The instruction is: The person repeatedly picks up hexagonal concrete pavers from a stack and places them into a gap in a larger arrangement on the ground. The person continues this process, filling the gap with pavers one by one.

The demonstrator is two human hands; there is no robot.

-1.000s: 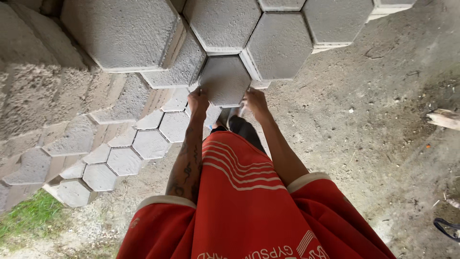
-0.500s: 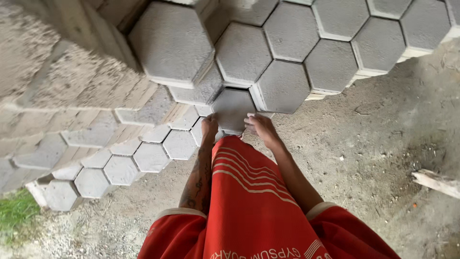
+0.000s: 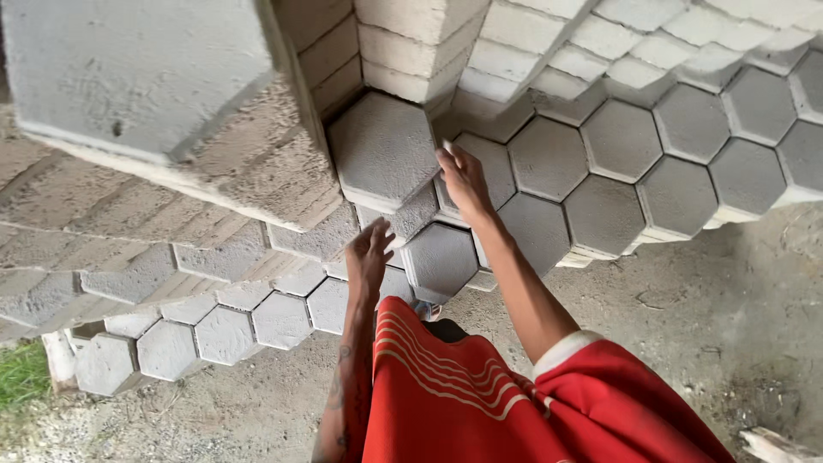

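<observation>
Reaching up to a stack of grey hexagonal concrete pavers, the right hand [image 3: 464,178] lays its fingers over the right edge of the top hexagonal block [image 3: 382,147], the thumb side pressed to the block's rim; the fingers are bent against it, touching but not closed around it. Lower down, the left hand [image 3: 370,251] is open, fingers spread and slightly curled, close under the same block's lower edge; whether it actually touches the concrete I cannot tell. That block sits on top of the nearest pile, tilted a little, right at the foot of a column of pale stacked bricks [image 3: 403,43]. Just below the hands lies another paver [image 3: 440,260], and further rows of pavers [image 3: 677,163] step away to the right. More pavers [image 3: 225,334] run along the left on the sandy ground [image 3: 686,334]. A large blurred block [image 3: 137,73] fills the upper left. Red sleeves with white cuffs [image 3: 557,351] and a red striped shirt cover the lower middle
</observation>
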